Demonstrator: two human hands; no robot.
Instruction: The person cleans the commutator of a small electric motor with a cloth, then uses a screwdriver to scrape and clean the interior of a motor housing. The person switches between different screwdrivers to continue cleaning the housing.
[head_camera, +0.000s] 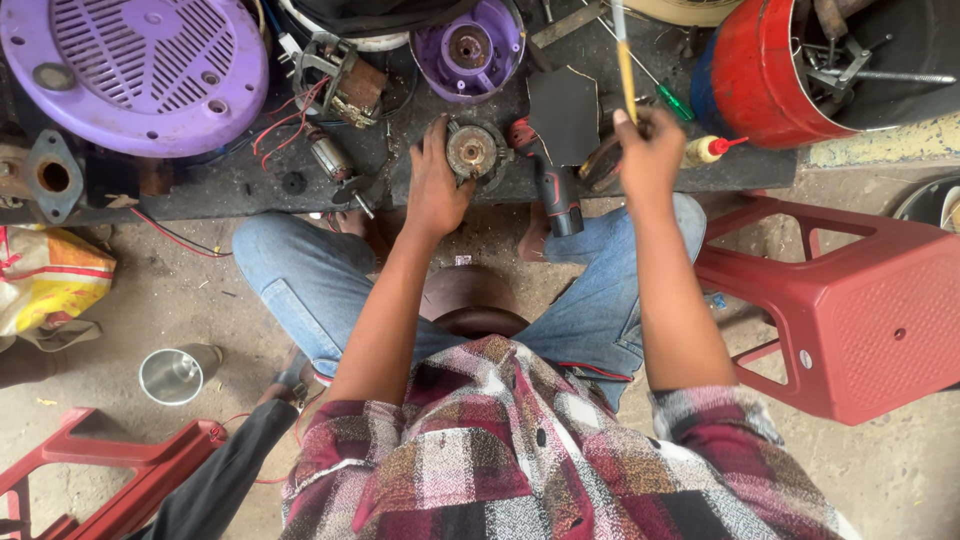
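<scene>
Fingers of the left hand (437, 185) curl around the rim of a round, rusty metal motor part (472, 151), steadying it at the near edge of the dark tabletop (240, 180). Fingers of the right hand (648, 150) are closed around the lower end of a thin yellow-handled brush (624, 62), which stands nearly upright above them. Between the two sets of fingers lies a red-and-black power tool (545, 185), its handle hanging over the tabletop's edge. Just right of the right fingers rests a small yellow bottle with a red nozzle (708, 149). Beyond the left fingers sits a purple plastic motor housing (470, 48); far to their left lies a purple plastic fan grille (135, 70).
</scene>
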